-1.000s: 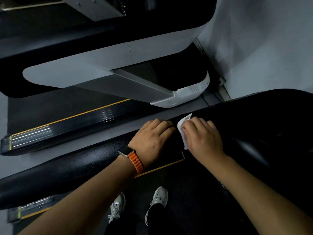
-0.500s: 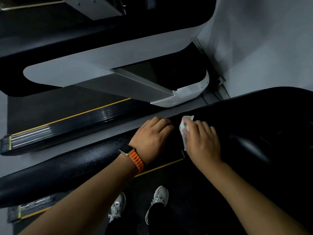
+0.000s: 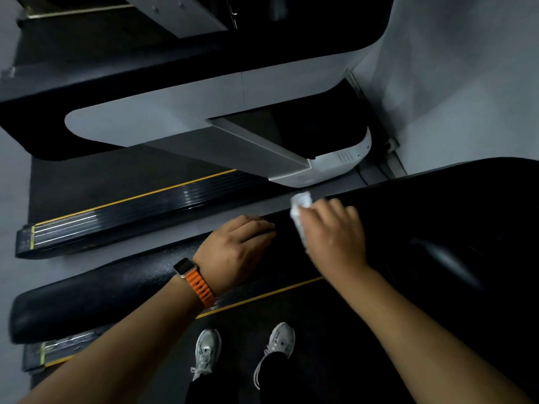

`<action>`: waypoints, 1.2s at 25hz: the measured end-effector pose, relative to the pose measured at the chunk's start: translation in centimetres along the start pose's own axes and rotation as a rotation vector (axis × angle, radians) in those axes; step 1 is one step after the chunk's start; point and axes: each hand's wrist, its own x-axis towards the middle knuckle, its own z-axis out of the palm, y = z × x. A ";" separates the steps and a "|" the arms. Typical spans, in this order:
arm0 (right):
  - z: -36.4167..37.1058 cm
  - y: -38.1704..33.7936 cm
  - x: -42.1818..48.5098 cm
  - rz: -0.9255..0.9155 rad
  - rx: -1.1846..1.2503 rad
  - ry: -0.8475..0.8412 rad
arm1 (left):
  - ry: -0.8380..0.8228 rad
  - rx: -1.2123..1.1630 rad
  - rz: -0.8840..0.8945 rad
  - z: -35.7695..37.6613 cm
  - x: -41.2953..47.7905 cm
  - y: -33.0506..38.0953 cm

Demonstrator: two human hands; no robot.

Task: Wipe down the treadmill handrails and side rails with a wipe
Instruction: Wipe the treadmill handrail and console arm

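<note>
A thick black handrail (image 3: 96, 295) runs from lower left up to the right, widening into the treadmill's dark console. My left hand (image 3: 236, 252), with an orange watch strap at the wrist, rests on top of the rail with its fingers curled over the far edge. Just to its right, my right hand (image 3: 335, 237) holds a crumpled white wipe (image 3: 300, 208) against the rail. The wipe sticks out past my fingertips at the rail's far edge. Below the rail lies this treadmill's side rail (image 3: 262, 295) with a yellow stripe.
A neighbouring treadmill stands beyond, with a black ribbed side rail (image 3: 116, 217) edged in yellow and a grey-white console arm (image 3: 233, 132). A pale wall (image 3: 466, 83) fills the upper right. My two white shoes (image 3: 242, 351) stand on the dark belt.
My right hand has slid the wipe up and to the right along the handrail, away from my left hand. My left hand has stayed in place.
</note>
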 end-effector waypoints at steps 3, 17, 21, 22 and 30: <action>-0.7 3.9 -1.5 0.193 -0.069 0.043 | 0.008 0.012 -0.002 0.2 0.1 0.2; 0.3 -2.8 -4.8 0.175 0.067 0.142 | 0.001 0.016 0.004 0.0 0.2 0.3; -0.3 -1.0 -4.2 0.089 0.018 0.088 | -0.003 0.020 -0.009 0.2 0.0 0.3; -0.4 0.3 -3.4 0.143 -0.023 0.074 | 0.001 0.017 -0.006 0.2 0.1 0.3; 0.6 -4.0 0.3 0.009 0.074 -0.047 | 0.002 -0.036 0.010 -0.2 -0.1 0.1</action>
